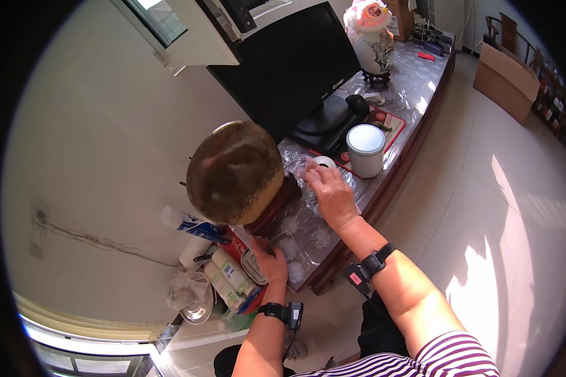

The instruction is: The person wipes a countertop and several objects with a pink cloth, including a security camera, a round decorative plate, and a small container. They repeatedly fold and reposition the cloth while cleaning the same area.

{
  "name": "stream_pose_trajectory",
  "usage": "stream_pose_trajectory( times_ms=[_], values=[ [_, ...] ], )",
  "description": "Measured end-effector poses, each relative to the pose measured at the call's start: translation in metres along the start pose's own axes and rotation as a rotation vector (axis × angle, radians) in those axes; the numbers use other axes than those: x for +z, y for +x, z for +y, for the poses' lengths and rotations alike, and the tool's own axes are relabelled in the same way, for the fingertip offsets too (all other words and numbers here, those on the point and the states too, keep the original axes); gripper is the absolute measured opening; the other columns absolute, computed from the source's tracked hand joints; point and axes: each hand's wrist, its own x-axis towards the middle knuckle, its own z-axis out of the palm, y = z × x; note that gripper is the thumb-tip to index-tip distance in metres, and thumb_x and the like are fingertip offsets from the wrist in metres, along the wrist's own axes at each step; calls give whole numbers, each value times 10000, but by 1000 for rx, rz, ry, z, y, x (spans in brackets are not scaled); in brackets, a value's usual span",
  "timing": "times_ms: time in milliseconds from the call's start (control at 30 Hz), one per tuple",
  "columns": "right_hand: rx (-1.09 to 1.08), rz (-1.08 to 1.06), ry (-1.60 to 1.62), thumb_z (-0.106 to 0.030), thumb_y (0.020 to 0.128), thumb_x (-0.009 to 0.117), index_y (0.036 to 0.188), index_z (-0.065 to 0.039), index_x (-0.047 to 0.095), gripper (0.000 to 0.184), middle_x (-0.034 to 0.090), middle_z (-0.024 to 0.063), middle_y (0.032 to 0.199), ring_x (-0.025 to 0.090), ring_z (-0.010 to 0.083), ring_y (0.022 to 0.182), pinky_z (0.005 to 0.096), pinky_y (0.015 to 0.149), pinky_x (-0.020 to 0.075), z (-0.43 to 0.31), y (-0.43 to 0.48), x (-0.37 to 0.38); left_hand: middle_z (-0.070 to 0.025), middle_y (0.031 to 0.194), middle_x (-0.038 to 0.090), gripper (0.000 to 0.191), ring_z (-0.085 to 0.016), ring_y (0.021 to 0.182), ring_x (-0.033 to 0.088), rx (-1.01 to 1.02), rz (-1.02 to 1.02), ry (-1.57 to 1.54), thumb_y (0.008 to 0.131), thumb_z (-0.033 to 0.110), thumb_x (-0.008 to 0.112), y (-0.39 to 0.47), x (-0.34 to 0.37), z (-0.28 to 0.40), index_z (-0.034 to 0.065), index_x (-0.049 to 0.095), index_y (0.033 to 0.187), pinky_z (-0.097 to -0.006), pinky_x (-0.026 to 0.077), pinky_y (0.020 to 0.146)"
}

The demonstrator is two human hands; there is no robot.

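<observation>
A large rounded brown-and-yellow stone (236,174) rests tilted on a dark carved wooden stand (280,207) at the desk's near left corner. My left hand (271,264) is at the foot of this stand, thumb apart from the fingers; whether its fingertips touch the wood is unclear. Right of the stone, my right hand (334,195) pinches a pinkish cloth (310,169) over the plastic-covered desktop (318,235). Just beyond its fingers sits a small white round object (325,162), partly hidden. A white lidded canister (365,151) stands close by on the right.
Behind the stone stands a black monitor (297,61). Farther along are a computer mouse (357,103) and a porcelain vase (375,52) on a stand. Paper packs (231,275) and a blue-and-white spray can (195,226) crowd the left. A cardboard box (507,80) is on the floor.
</observation>
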Motion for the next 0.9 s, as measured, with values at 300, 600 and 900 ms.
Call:
stream_pose_trajectory(
  times_ms=[300,600,900],
  values=[
    [227,-28,-236,-66,851,621,1153,-111,670,309,646,59,1124,615,280,1038,377,793,579,31,4,-20,-190,1223,608,659,-344,1121,615,16,16,-17,862,67,601,-2,1,-1,-22,354,1467,-425,474,978],
    [85,27,-220,-65,832,621,1119,-97,685,297,664,43,1137,620,275,1061,375,803,575,28,1,-4,-189,1226,606,681,-346,1126,613,4,-5,-13,865,55,601,0,-1,3,-10,328,1485,-421,471,982],
    [380,-65,-46,-92,879,623,1115,-119,698,249,674,79,1095,626,316,1027,422,827,550,69,-30,11,-184,1224,600,688,-336,1136,602,6,-20,-48,867,54,599,-2,-1,1,-6,319,1492,-412,462,987]
  ],
)
